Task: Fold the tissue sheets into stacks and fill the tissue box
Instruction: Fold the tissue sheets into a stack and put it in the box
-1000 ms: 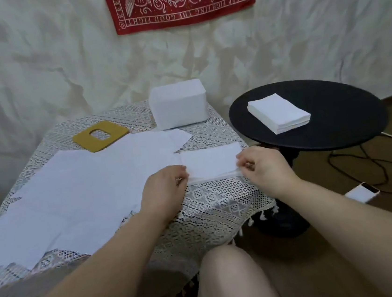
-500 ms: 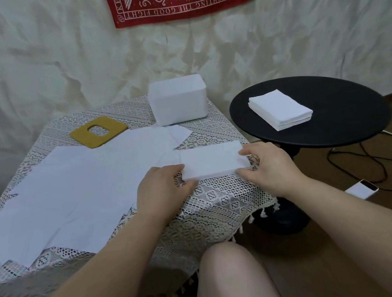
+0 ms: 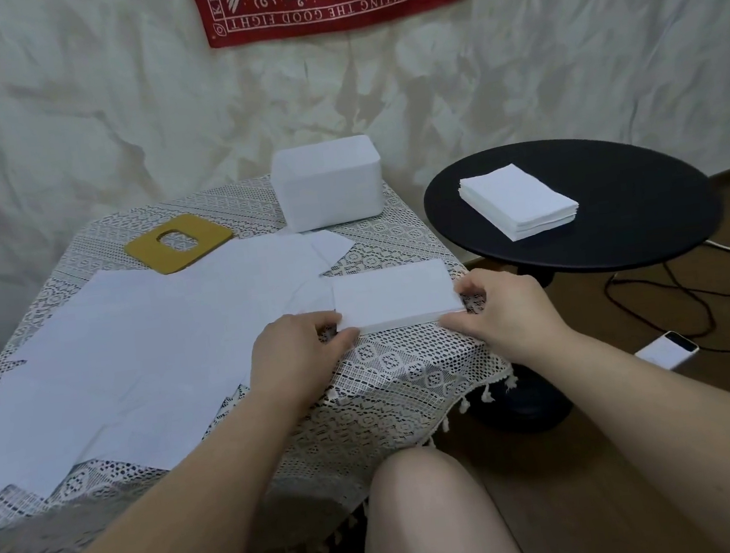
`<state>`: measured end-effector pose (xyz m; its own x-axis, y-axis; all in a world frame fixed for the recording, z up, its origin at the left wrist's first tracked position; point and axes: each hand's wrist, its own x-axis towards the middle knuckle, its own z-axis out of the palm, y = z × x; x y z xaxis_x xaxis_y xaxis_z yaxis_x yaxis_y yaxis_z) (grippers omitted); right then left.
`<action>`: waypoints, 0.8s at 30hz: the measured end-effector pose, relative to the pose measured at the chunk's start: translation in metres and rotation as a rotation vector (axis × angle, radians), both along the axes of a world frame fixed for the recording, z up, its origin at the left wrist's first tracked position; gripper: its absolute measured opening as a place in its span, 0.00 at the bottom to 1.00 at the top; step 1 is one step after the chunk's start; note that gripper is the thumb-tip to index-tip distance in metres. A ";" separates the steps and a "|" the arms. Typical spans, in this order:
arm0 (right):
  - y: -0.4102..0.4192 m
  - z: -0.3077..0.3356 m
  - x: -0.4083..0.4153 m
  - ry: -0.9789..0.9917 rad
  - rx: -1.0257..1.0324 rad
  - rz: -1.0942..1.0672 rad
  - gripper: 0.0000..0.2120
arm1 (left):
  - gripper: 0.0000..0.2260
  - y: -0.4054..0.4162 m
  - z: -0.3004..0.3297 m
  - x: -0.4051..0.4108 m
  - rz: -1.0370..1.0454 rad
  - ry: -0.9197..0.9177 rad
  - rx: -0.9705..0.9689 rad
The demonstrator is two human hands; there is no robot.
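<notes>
Stack (image 3: 394,293) of folded white tissues, flat, neat-edged, gripped between both hands.

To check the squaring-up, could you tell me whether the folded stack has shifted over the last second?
No: the stack lies at the same spot near the table's right edge.

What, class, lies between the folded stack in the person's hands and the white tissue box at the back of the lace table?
Nothing solid. Between the folded stack and the tissue box there is only bare lace cloth and the corner of a loose sheet. Left hand and right hand already hold the stack's ends.
</notes>
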<state>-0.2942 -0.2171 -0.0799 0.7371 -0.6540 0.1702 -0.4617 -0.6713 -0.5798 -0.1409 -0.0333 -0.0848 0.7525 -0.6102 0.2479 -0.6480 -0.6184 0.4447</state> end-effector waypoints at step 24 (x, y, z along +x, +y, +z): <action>-0.002 -0.005 -0.002 -0.065 -0.038 0.050 0.07 | 0.13 -0.002 -0.008 0.007 -0.091 -0.062 0.035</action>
<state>-0.2958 -0.2188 -0.0849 0.7554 -0.6088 0.2422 -0.3895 -0.7145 -0.5812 -0.1337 -0.0358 -0.0933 0.6776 -0.6844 0.2691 -0.7275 -0.5703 0.3813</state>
